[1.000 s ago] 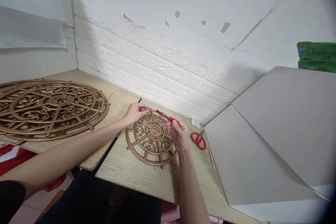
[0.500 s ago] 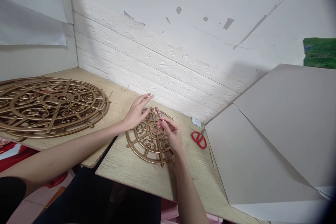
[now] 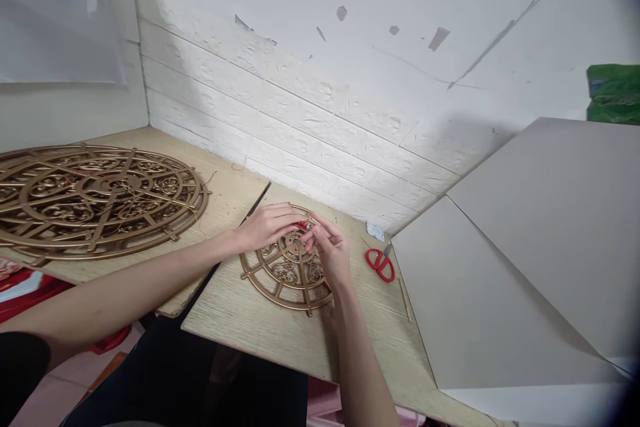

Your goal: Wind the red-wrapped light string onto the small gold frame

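A small round gold fretwork disc (image 3: 286, 275) lies flat on the light wooden board in front of me. Both hands meet over its far half. My left hand (image 3: 267, 225) curls its fingers down onto the disc's centre. My right hand (image 3: 331, 248) pinches a small red thing (image 3: 301, 225), of which only a sliver shows between the two hands. I cannot tell whether the left fingers also grip it.
A much larger gold fretwork disc (image 3: 95, 197) lies on the table at the left. Red-handled scissors (image 3: 380, 263) rest right of the small disc. Big grey cardboard sheets (image 3: 525, 260) cover the right side. A white brick-pattern wall stands behind; a green packet (image 3: 614, 93) sits far right.
The red thing, held up clear of the disc a second ago, has come down to the disc's centre. My left hand opened briefly, then closed over the centre beside the right.
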Motion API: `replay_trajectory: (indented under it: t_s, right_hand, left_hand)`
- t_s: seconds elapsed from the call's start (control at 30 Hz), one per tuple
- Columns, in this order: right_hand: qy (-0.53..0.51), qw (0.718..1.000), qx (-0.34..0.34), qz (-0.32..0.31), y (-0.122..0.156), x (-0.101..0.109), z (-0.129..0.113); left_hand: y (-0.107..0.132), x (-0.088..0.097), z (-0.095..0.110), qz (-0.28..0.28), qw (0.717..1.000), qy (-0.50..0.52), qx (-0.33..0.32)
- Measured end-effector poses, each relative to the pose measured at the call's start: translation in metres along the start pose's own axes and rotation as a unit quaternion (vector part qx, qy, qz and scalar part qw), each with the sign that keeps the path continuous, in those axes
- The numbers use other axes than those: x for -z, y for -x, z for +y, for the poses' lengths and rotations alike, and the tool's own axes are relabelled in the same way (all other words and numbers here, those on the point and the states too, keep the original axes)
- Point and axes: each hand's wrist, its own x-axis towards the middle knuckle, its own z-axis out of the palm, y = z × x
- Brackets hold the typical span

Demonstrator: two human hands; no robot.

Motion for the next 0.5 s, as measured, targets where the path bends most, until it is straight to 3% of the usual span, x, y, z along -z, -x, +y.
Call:
replay_trajectory:
  t_s: [0.33, 0.5]
  right_hand:
    - [-0.002, 0.982, 0.063, 0.178, -0.006, 0.023, -0.006]
    - [0.108, 0.965, 0.094, 0.22, -0.008, 0.032, -0.003]
  left_hand:
    - [0.002, -0.002, -0.005, 0.037, 0.998, -0.045, 0.006]
    - [0.001, -0.002, -0.002, 0.031, 0.997, -0.069, 0.02]
